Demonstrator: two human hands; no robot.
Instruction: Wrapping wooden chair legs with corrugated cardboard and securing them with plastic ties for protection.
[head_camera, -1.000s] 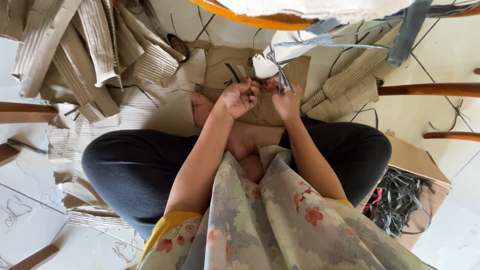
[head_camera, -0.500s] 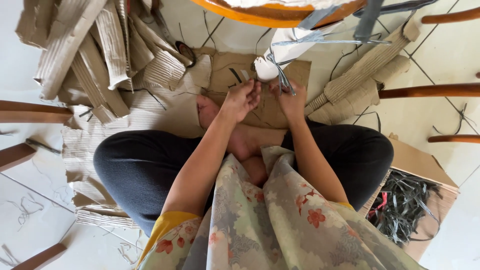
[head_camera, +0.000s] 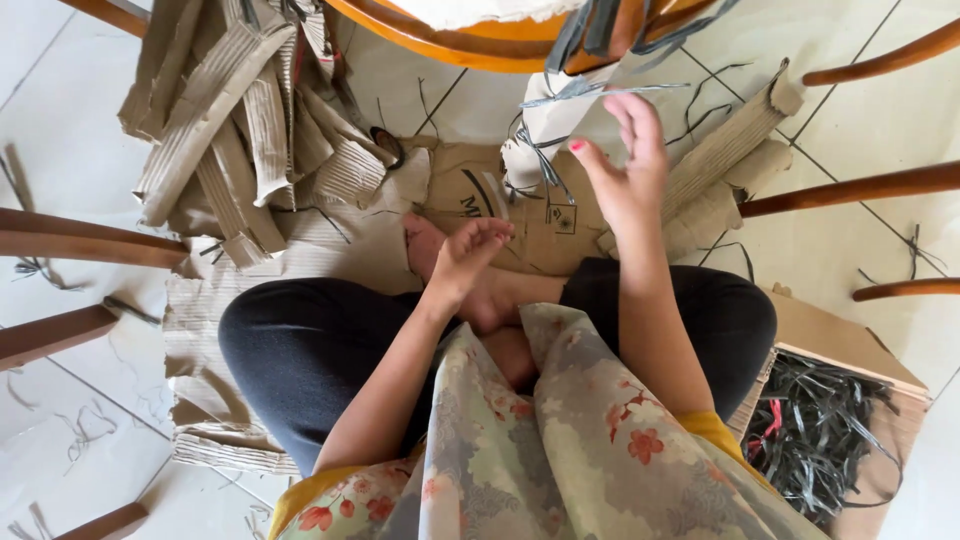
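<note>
Seated cross-legged on flattened cardboard (head_camera: 300, 250) laid over a white tiled floor (head_camera: 60, 130). Right hand (head_camera: 625, 165) raised, palm toward the camera, fingers (head_camera: 640, 115) spread and loose, tips just under a bundle of thin grey strips (head_camera: 585, 92) sticking out sideways from a white wrapped bundle (head_camera: 545, 130); touching or just short of the strips, cannot tell. Left hand (head_camera: 470, 250) lower, near a bare foot (head_camera: 425, 245), fingers curled inward, holding nothing visible. Pile of corrugated cardboard strips (head_camera: 240, 120) at upper left, rolled corrugated cardboard (head_camera: 730, 150) just beside the right hand. Open cardboard box (head_camera: 900, 420) of dark strips at lower right. Wooden chair legs (head_camera: 850, 190) on both sides.
</note>
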